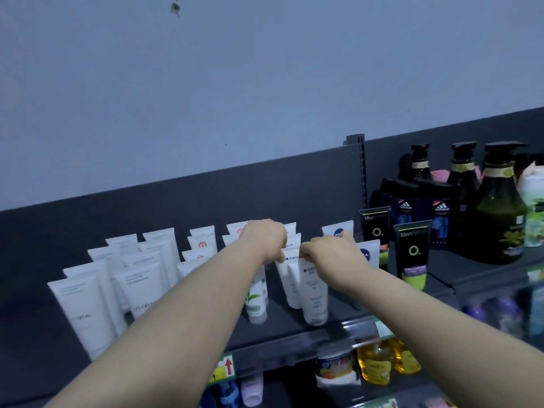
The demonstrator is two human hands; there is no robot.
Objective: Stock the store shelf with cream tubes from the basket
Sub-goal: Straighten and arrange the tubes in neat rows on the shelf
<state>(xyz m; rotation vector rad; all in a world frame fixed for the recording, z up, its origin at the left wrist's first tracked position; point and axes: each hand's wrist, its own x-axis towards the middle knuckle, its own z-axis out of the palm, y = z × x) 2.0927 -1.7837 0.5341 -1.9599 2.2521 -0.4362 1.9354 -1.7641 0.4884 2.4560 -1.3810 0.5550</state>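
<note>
Both hands pinch top ends: the right hand holds the front white tube (standing tall, hanging below its fingers), the left hand the next one behind.

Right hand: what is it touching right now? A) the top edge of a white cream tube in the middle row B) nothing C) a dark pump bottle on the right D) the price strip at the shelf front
A: the right hand pinches the crimped top edge of the front white cream tube, which stands on the shelf beside the left hand.
</note>
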